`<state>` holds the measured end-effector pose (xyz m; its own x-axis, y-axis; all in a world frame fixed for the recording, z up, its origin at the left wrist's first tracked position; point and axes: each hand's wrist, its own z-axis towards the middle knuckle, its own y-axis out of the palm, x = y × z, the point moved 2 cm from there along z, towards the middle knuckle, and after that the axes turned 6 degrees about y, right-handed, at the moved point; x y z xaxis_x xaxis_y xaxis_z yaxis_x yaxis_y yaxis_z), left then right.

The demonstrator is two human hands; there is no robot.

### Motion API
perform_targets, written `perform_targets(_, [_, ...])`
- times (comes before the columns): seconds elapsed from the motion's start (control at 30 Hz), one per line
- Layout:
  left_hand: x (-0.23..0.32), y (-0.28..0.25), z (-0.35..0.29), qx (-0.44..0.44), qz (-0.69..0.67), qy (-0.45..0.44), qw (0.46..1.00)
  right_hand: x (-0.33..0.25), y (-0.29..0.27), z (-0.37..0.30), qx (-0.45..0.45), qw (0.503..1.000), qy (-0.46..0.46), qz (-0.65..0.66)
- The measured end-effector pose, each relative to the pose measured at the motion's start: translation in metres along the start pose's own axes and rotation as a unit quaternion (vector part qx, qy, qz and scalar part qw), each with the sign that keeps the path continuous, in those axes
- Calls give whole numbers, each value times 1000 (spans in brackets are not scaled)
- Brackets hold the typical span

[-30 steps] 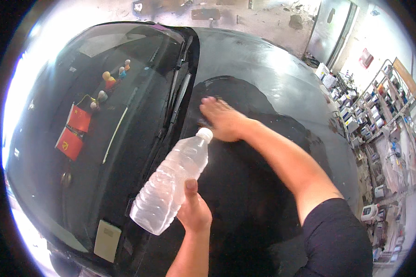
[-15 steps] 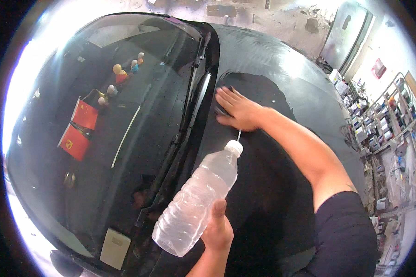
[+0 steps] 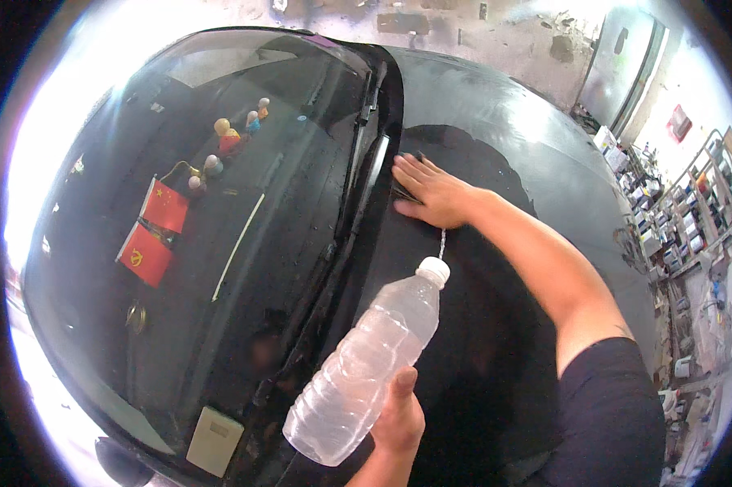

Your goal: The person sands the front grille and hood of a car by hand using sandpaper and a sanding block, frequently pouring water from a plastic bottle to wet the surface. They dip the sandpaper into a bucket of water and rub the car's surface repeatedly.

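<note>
My left hand (image 3: 400, 414) is wrapped round a clear plastic water bottle (image 3: 362, 365), its thumb along the near side. The bottle tilts up and to the right. From its white cap (image 3: 435, 269) a thin stream of water (image 3: 443, 242) runs onto the black car hood (image 3: 488, 325). Just beyond the cap, my right hand (image 3: 436, 193) presses flat on the hood close to the windshield's base, fingers pointing left. A dark flat pad or sheet (image 3: 406, 192) shows at the edge of its fingers and thumb; most of it is hidden beneath the palm.
Left of the hood lie the wipers (image 3: 366, 114) and the curved windshield (image 3: 293, 187). Behind the glass are two small red flags (image 3: 146, 253), several figurines (image 3: 228, 138) and a pale card (image 3: 215, 441). Cluttered shelves (image 3: 690, 235) line the right wall, near a door (image 3: 617, 61).
The car, bottle and both hands appear slightly farther right and lower in the view. My right hand stays on the hood near the windshield's base, and water still streams from the bottle.
</note>
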<state>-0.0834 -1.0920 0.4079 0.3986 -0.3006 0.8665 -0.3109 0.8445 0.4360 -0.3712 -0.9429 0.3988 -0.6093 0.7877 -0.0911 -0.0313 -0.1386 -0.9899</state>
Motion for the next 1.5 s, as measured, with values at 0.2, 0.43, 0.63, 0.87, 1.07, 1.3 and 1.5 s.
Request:
perform_targets(0.2, [-10, 16, -11, -16, 2, -4, 1000, 80, -27, 28, 40, 965, 258, 1])
perform_targets(0.43, [-8, 3, 1, -17, 40, 59, 997, -92, 2, -82, 67, 989, -117, 59])
perform_targets(0.63, [-19, 8, -2, 3, 2, 63, 998, -9, -32, -109, 39, 996, 83, -12])
perform_targets(0.87, [-10, -10, 9, -8, 17, 59, 998, -135, -12, -98, 56, 988, -106, 95])
perform_targets(1.07, [-8, 6, -2, 0, 26, 100, 995, -45, -16, -189, 58, 994, 83, 36])
perform_targets(1.3, [-11, -1, 2, -52, 68, 124, 989, -105, -25, -99, -57, 994, 87, 40])
perform_targets(1.5, [-14, 1, -1, -24, 55, 88, 994, -29, -23, -241, 1, 963, 264, 56])
